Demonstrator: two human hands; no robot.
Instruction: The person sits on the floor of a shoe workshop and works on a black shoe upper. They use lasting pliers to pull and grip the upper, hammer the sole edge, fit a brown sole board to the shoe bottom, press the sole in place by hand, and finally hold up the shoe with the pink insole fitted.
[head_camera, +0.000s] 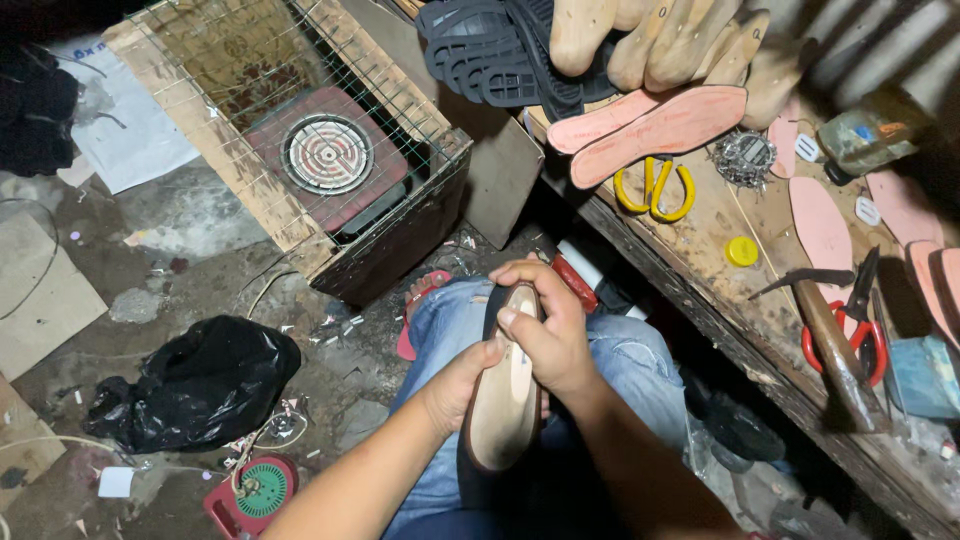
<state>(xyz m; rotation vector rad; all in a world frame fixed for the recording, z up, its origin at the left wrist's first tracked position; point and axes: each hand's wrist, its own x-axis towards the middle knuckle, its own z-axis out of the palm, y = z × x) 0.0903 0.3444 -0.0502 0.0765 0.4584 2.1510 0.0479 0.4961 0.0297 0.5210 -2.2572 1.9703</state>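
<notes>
Both hands grip the shoe sole (503, 395) over your lap: left hand (462, 385) cradles its side, right hand (548, 335) presses its toe; keep it steady.

The last (507, 395) is pale tan wood with a black rim. The jeans (450, 320) are faded blue. On the brown desk (700, 260) lie salmon-pink insoles (660, 130), yellow-handled pliers (655, 190), a yellow cap (742, 251), red-handled scissors (860, 320) and a hammer (835, 350) with a brown handle. The soles (495, 50) are black with ribbed tread. The hotplate (327, 153) is dark red with a grey spiral coil. The bag (195, 385) is glossy black.
</notes>
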